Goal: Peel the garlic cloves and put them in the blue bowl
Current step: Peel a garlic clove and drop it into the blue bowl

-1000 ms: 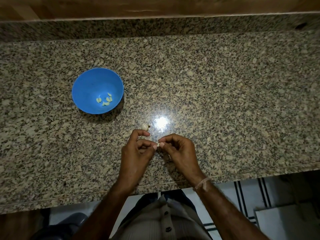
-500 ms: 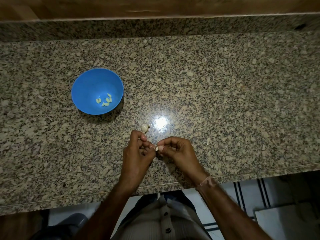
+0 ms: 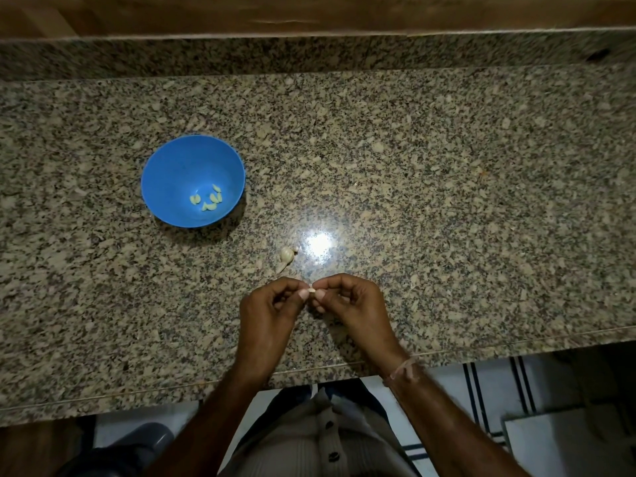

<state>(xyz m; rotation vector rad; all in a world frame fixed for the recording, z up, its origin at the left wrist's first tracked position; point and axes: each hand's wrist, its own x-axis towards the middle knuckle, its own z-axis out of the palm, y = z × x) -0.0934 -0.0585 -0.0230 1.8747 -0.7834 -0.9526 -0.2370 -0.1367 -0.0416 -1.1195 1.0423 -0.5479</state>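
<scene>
— Surfaces, shapes?
— Speckled, glossy granite counter [image 3: 447, 166]; smooth round blue bowl [image 3: 192, 160], left and farther back.
— Counts?
— About five pale peeled cloves [image 3: 208, 200] inside the bowl; one papery garlic piece [image 3: 287, 254] lying near centre; one tiny clove [image 3: 312, 290] just nearer.
— Grip?
— Left hand [image 3: 266, 311] and right hand [image 3: 354, 304] both curled, knuckles up, fingertips meeting, pinching that clove together.
</scene>
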